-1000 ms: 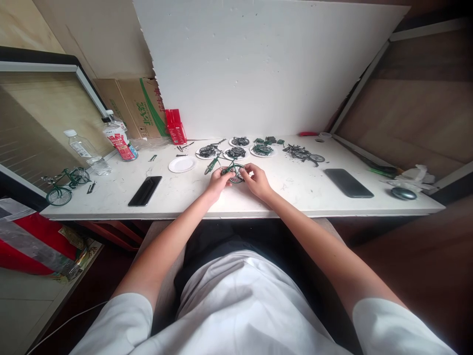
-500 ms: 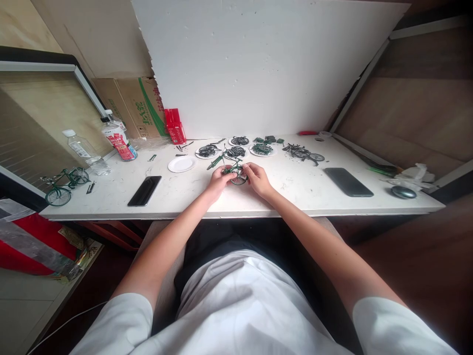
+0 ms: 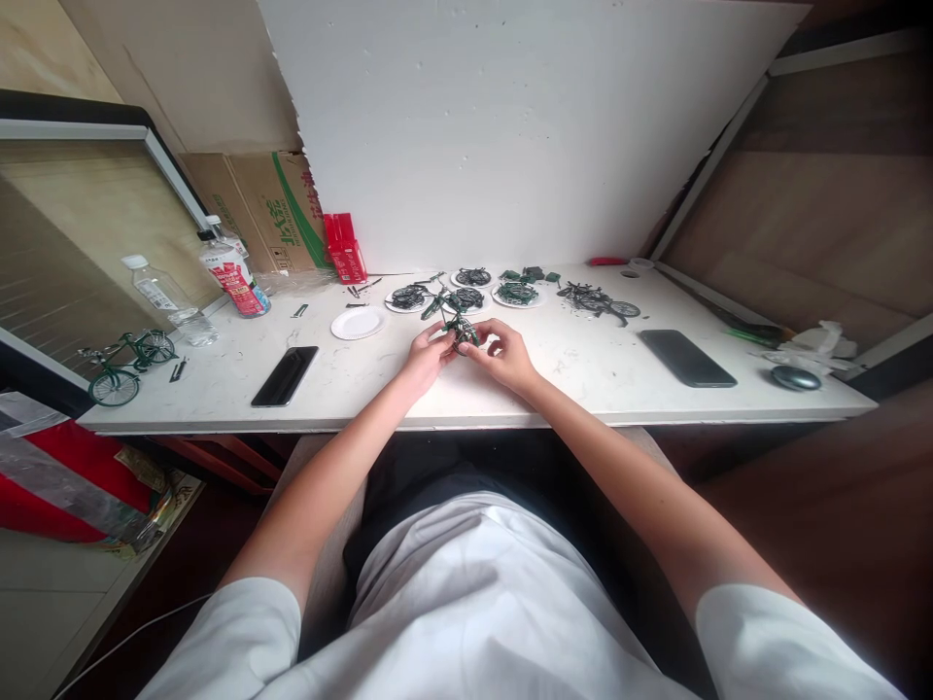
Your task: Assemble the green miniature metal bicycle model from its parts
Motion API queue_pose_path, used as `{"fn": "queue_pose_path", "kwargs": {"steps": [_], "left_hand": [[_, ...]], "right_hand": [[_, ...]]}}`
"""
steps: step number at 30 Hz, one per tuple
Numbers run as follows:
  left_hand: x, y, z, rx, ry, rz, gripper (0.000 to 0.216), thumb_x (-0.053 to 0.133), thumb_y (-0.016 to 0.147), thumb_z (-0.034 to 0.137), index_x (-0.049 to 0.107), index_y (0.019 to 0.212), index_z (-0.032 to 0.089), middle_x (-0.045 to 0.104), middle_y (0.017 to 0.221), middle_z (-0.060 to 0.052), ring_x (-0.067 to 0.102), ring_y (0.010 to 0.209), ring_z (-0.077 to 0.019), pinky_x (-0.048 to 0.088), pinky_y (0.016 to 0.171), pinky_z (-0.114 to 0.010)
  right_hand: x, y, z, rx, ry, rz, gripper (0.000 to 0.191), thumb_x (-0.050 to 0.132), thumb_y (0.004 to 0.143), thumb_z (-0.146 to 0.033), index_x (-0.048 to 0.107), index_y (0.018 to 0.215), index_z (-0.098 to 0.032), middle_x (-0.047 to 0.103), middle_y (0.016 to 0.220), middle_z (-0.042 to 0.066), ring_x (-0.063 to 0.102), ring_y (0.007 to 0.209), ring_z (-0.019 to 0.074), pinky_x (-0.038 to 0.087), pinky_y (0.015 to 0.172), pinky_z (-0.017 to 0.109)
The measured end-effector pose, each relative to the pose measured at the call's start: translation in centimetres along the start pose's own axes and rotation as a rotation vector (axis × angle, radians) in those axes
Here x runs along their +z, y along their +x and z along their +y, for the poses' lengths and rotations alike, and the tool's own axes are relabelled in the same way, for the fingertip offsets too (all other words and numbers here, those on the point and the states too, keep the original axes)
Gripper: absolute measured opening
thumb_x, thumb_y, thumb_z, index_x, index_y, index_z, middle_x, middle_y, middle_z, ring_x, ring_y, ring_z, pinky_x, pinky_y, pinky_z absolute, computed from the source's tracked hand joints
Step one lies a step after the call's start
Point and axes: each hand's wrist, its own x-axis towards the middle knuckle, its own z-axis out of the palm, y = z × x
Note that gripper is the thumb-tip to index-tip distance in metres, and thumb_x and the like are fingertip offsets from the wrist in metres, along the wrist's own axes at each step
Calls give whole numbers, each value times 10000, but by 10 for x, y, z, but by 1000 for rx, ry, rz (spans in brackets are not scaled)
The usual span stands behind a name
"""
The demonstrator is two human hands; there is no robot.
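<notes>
A small green model bicycle [image 3: 453, 317], partly built, is held between both hands just above the white table [image 3: 583, 374]. My left hand [image 3: 425, 356] pinches it from the left, fingers closed on its frame. On the right side, my right hand [image 3: 506, 354] grips it with curled fingers. The bicycle stands tilted, its front end pointing away toward the plates. Behind it lie small white plates [image 3: 519, 295] with dark and green parts, and an empty white plate [image 3: 357, 323] sits to the left.
A finished green model bicycle [image 3: 123, 362] stands at the table's left end beside two bottles [image 3: 231, 267]. Black phones lie at left [image 3: 286, 375] and right [image 3: 687, 357]. A red box [image 3: 345, 248], a cardboard carton [image 3: 273, 209] and a loose parts pile [image 3: 598, 301] line the back.
The model bicycle has been turned from lying sideways to pointing away from me, and lifted a little. Both hands shifted their grip slightly and stayed on it.
</notes>
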Motion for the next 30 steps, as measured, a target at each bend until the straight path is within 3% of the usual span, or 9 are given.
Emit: {"fn": "queue_pose_path", "kwargs": {"steps": [9,23,30], "left_hand": [[2,-2,0,1,18,-2,511,814,796,70,624,1257,180,763,993,-50,726,898,-159,557,909,-322],[2,-1,-2,54,84,3,696,841,719,38,610,1353,211,791,1127,-90,750,1082,-210,578,961,-340],[2,0,0,52,89,42,654,860,726,55,627,1320,196,779,1068,-66,735,967,-173,570,922,-321]], "right_hand": [[0,-3,-3,-68,-31,-20,433,793,874,-614,706,1048,-227,720,986,75,677,899,237,527,646,338],[1,-7,-11,-89,-97,-49,420,681,945,-651,689,1045,-243,776,1008,102,705,863,252,533,623,364],[1,-6,-9,-72,-68,-34,438,657,969,-660,695,1065,-235,764,954,86,713,860,248,532,641,357]]}}
